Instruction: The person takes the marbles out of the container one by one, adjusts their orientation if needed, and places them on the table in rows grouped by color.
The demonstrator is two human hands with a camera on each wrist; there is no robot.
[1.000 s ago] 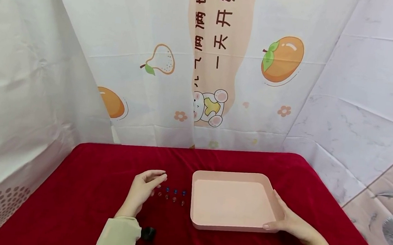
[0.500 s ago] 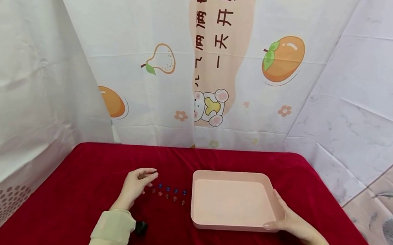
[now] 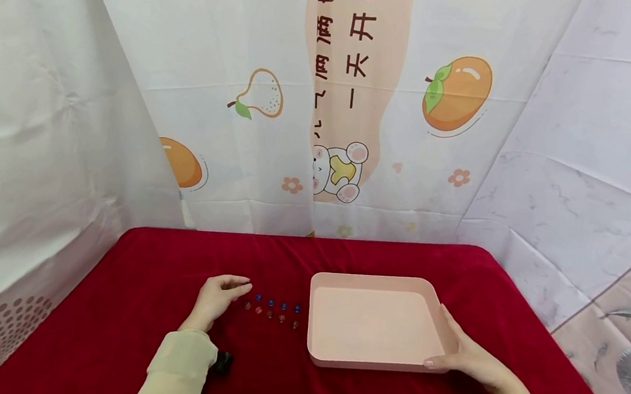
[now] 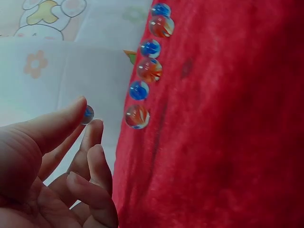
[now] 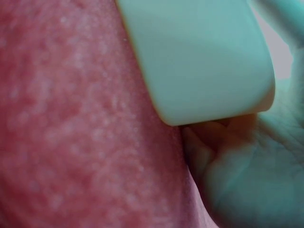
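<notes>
In the left wrist view, a blue-tinted glass marble (image 4: 88,115) is pinched at the fingertips of my left hand (image 4: 61,156). In the head view this left hand (image 3: 216,300) hovers over the left end of two short rows of marbles on the red cloth. The far row has blue marbles (image 3: 271,302), the near row reddish-orange ones (image 3: 258,310). My right hand (image 3: 468,361) holds a shallow pink tray (image 3: 312,320) at its right side, thumb at the front right corner and fingers along the right wall. The tray's inside holds nothing visible.
A red velvet cloth (image 3: 128,306) covers the table. Behind it hangs a white printed curtain (image 3: 222,36), with more hanging sheets at left and right. Each wrist wears a small black camera (image 3: 222,362).
My left hand has moved left and slightly lower, from above the rows' left end to just beside it. My right hand and the tray have stayed in place.
</notes>
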